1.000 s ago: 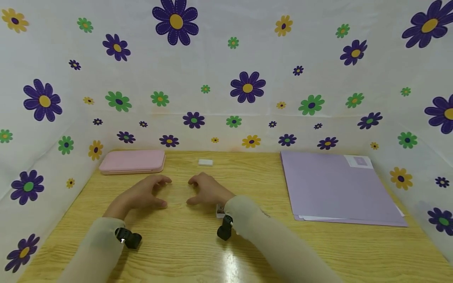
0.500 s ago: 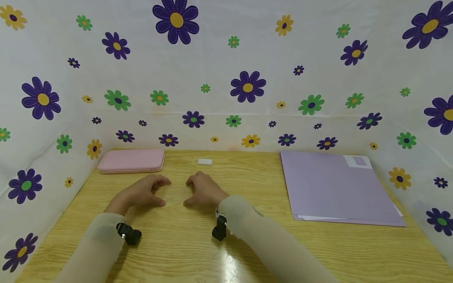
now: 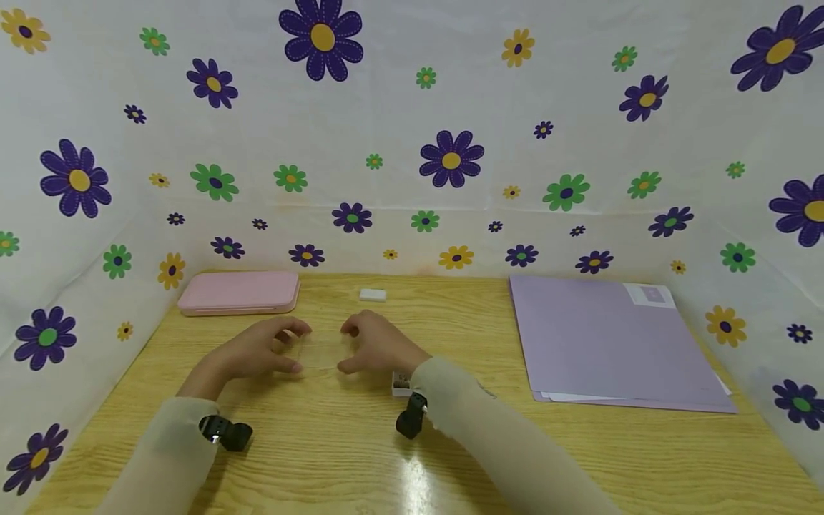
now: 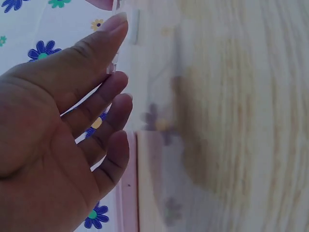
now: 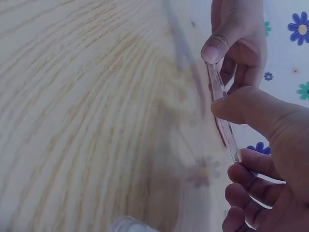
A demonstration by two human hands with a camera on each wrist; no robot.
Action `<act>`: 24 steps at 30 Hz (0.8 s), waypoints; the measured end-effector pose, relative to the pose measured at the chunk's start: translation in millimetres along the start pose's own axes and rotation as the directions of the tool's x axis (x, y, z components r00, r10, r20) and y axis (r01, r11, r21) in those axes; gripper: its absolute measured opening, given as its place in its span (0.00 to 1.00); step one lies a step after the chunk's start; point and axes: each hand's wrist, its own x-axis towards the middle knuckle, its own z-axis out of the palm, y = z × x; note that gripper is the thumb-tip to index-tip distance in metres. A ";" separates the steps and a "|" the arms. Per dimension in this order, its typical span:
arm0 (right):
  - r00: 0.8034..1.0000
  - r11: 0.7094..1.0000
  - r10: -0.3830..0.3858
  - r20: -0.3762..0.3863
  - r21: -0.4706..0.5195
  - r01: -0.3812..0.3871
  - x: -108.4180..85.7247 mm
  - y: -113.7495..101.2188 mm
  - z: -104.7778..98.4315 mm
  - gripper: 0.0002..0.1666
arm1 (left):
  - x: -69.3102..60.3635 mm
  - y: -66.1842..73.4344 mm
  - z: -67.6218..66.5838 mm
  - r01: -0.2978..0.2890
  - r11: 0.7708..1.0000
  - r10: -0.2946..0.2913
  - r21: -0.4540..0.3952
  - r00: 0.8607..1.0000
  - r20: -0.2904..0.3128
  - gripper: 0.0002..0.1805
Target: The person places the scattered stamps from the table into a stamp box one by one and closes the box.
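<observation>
Both hands hold a thin, clear plastic plate [image 3: 325,352] between them above the table. Its edge [image 5: 231,141] shows plainly in the right wrist view. My left hand [image 3: 259,347] pinches one end, thumb on the near side and fingers on the far side. At the other end my right hand [image 3: 381,345] grips it the same way, thumb opposite the index finger. A small white box [image 3: 400,386] with something brown inside stands by the right wrist, partly hidden by the sleeve. Whether the plate has a raised rim I cannot tell.
A pink case [image 3: 239,293] lies at the back left. Behind the hands is a small white block [image 3: 373,295]. Purple folders [image 3: 605,343] with white sheets lie on the right. Flower-printed cloth [image 3: 399,129] walls in the wooden table [image 3: 322,443] at the back and sides.
The right hand shifted slightly left, then back right, so the white box shows again. The clear plate now catches the light more. Both hands keep their hold.
</observation>
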 end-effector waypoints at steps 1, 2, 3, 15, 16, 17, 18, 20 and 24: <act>1.000 1.000 -0.001 0.000 0.014 0.001 -1.7 0.7 -1.3 0.36 | -0.7 1.3 0.1 -0.005 1.000 0.005 0.006 1.000 -0.004 0.34; 1.000 1.000 -0.002 -0.001 0.031 0.002 -3.6 1.0 -2.6 0.36 | -1.5 3.0 0.3 -0.009 1.000 0.009 0.009 1.000 -0.009 0.33; 1.000 0.999 -0.004 -0.001 0.043 0.004 -5.5 1.4 -3.8 0.36 | -2.2 4.7 0.4 -0.017 1.000 0.017 0.015 1.000 -0.012 0.33; 0.998 0.991 -0.052 -0.030 0.121 0.055 -29.6 4.7 -17.7 0.36 | -9.6 24.2 8.3 -0.086 0.996 0.086 0.003 0.993 -0.076 0.33; 0.998 0.990 -0.052 -0.034 0.127 0.055 -31.7 5.1 -18.7 0.36 | -10.1 25.7 9.1 -0.091 0.996 0.091 0.002 0.993 -0.081 0.33; 0.998 0.990 -0.049 -0.036 0.132 0.053 -34.2 5.5 -19.7 0.36 | -10.5 27.4 10.0 -0.097 0.995 0.096 -0.002 0.992 -0.086 0.33; 0.998 0.990 -0.045 -0.039 0.133 0.050 -36.5 6.6 -20.5 0.37 | -10.7 29.1 10.9 -0.104 0.995 0.103 -0.005 0.991 -0.090 0.33; 0.998 0.989 -0.040 -0.047 0.140 0.047 -41.6 8.7 -22.2 0.37 | -10.9 32.9 13.1 -0.115 0.993 0.114 -0.010 0.989 -0.097 0.34; 0.996 0.988 -0.048 -0.071 0.146 0.057 -52.9 13.6 -25.7 0.36 | -10.1 42.0 19.1 -0.131 0.991 0.128 -0.024 0.986 -0.109 0.35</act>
